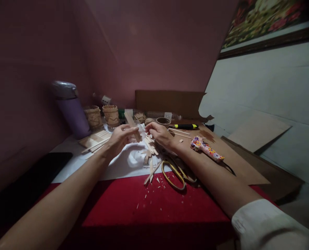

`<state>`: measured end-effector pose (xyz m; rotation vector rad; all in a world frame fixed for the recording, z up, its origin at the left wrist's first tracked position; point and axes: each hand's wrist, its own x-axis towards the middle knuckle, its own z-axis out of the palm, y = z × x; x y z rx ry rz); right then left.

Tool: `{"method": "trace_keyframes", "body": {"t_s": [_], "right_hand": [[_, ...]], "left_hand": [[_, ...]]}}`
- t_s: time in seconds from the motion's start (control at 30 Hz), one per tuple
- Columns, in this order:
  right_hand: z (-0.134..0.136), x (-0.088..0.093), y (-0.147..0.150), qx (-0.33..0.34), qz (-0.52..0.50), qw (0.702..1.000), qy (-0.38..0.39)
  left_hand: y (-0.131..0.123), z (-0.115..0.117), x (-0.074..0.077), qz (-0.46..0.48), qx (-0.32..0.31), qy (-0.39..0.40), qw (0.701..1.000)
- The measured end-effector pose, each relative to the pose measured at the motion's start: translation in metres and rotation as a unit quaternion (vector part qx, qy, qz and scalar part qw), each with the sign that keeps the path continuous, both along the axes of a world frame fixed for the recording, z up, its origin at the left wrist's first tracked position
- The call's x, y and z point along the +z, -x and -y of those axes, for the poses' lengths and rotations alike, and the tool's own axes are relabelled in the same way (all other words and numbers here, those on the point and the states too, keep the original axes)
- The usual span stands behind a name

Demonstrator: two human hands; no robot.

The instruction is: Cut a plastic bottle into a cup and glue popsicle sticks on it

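Note:
My left hand (119, 138) is closed around a flat strip of light wood (131, 121), which looks like a wide craft stick and tilts upward to the left. Just to its right, my right hand (158, 133) has its fingers curled in a pinch. Whatever sits between those fingertips is too small or hidden to make out. Below the hands, loose craft sticks (150, 147) and cut bits lie on white paper (120, 166). Gold-handled scissors (173, 176) rest under my right forearm, blades mostly hidden. Small wood chips are scattered over the red cloth (154, 208).
A flower-patterned glue gun (208, 150) and a black-and-yellow utility knife (184, 126) lie on cardboard (237, 170) at right. Two decorated wooden cups (110, 116), a purple bottle (73, 116) and a stack of sticks (93, 140) stand left. Clear plastic bottles (157, 115) lie behind.

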<state>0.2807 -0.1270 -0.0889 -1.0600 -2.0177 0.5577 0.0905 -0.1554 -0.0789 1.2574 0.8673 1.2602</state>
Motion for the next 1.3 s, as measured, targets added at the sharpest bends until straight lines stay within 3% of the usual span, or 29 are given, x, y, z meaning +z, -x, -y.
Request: {"method": "trace_keyframes", "body": {"t_s": [0.13,0.3,0.87,1.07,1.3], "right_hand": [[0.01,0.011,0.007,0.066,-0.188,0.971,0.131],[0.023,0.017,0.019,0.117,-0.232,0.946,0.197],[0.032,0.018,0.027,0.099,-0.278,0.921,0.255],[0.03,0.02,0.021,0.131,-0.315,0.898,0.277],[0.031,0.019,0.025,0.135,-0.298,0.914,0.238]], "left_hand": [[0.001,0.004,0.005,0.053,-0.065,0.083,0.993],[0.003,0.002,0.004,0.081,-0.062,0.12,0.988],[-0.003,0.007,0.004,0.098,-0.066,0.16,0.98],[0.0,0.005,0.006,0.105,-0.094,0.119,0.983],[-0.001,0.005,0.002,0.101,-0.101,0.083,0.986]]}}
